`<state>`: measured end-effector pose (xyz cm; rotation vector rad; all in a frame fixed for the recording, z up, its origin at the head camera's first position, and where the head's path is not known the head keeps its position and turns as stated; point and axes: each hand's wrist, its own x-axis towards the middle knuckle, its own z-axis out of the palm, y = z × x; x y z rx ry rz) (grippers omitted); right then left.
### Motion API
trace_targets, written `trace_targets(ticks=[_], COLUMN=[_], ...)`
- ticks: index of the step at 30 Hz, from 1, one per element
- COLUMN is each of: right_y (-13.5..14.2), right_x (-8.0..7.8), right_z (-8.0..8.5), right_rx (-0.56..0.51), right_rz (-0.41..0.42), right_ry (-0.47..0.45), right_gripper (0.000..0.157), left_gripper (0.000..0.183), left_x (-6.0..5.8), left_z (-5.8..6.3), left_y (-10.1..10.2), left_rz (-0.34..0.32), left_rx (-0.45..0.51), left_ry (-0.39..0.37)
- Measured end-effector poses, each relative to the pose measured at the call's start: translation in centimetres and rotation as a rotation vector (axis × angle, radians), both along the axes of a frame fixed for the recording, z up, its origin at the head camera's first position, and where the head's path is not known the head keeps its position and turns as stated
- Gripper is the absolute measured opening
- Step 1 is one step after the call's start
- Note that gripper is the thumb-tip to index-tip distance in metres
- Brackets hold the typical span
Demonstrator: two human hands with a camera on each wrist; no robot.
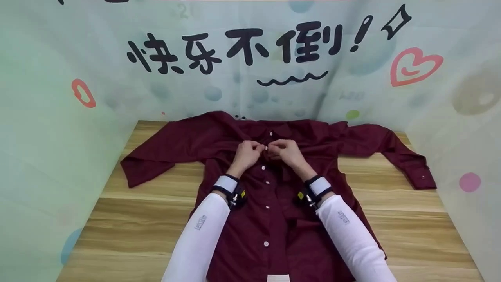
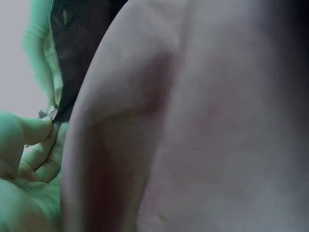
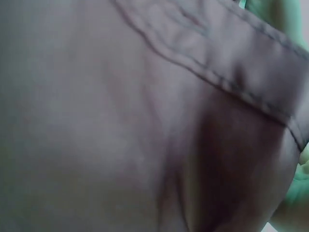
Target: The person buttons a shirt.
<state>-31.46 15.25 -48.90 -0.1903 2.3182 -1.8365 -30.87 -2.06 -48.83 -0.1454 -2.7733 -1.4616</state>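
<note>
A dark red button-up shirt (image 1: 242,219) lies front up and spread out. My left hand (image 1: 247,154) pinches its front at the upper chest, beside a white button (image 1: 266,148). Just across from it, my right hand (image 1: 289,153) pinches the other side of the front, fingers curled. The hands almost meet at that button. In the left wrist view, a thumb and fingers (image 2: 36,140) hold the edge of a strip with a buttonhole (image 2: 66,18). Raised cloth fills much of both wrist views. In the right wrist view, a stitched strip (image 3: 231,67) crosses the top.
Under the shirt is a wooden table (image 1: 411,227). One sleeve (image 1: 156,156) stretches left, and the cuffed sleeve (image 1: 407,164) bends down at right. More white buttons (image 1: 267,206) run down the front. A printed curtain (image 1: 235,94) stands behind, with pale side walls.
</note>
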Motion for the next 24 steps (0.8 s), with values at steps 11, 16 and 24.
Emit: trace_targets(ticks=[11,16,24], right_y=[0.32,0.38,0.15], right_x=[-0.49,-0.57,-0.35], right_z=[-0.14,-0.55,-0.39], right_rx=[-0.004,0.004,-0.050], right_rz=[0.052,0.109,0.034], right_ry=[-0.103,-0.079,-0.079], right_gripper=[0.022,0.018,0.016], left_gripper=[0.021,0.020,0.021], left_x=[0.28,0.20,0.08], left_z=[0.32,0.00,0.08], left_y=[0.03,0.05,0.14], left_rz=[-0.062,-0.085,-0.041], left_rx=[-0.073,-0.071,0.036], left_ry=[0.028,0.016,-0.025])
